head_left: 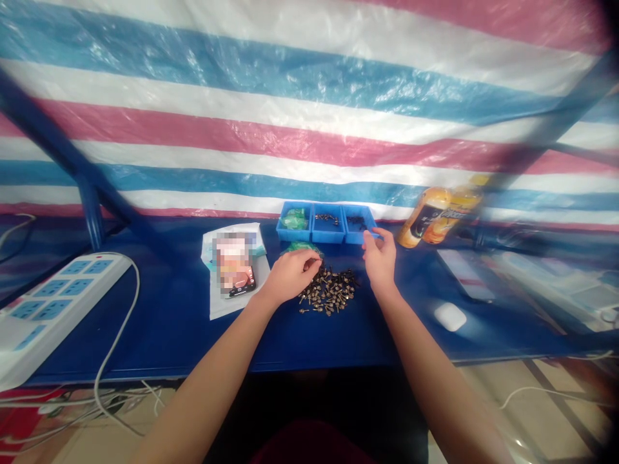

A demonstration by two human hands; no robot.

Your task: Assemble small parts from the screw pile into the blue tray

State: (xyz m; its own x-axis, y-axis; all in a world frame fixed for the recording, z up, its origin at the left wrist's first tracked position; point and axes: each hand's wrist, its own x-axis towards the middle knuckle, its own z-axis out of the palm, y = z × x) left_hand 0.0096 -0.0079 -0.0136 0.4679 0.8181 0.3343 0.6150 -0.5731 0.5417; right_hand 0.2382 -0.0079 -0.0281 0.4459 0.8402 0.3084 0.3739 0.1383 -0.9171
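Observation:
A loose pile of small dark metal screws [329, 292] lies on the blue tabletop [319, 341]. My left hand [290, 275] is curled at the pile's upper left edge, its fingertips pinched together, and I cannot tell whether they hold a screw. My right hand [380, 259] is raised beside the right end of a blue three-compartment plastic tray [294, 231], its fingertips close to the rim. Green plastic fills the tray's left compartment, and dark small parts lie in the other two. A green plastic bag [300, 248] lies just beyond my left hand.
A smartphone [235, 265] with a blurred screen rests on white paper [227, 303] to the left. A white power strip [53, 303] and cable lie further left. Two orange-labelled bottles [430, 218] stand right, near a white oval object [449, 316]. A striped tarpaulin [309, 129] hangs behind.

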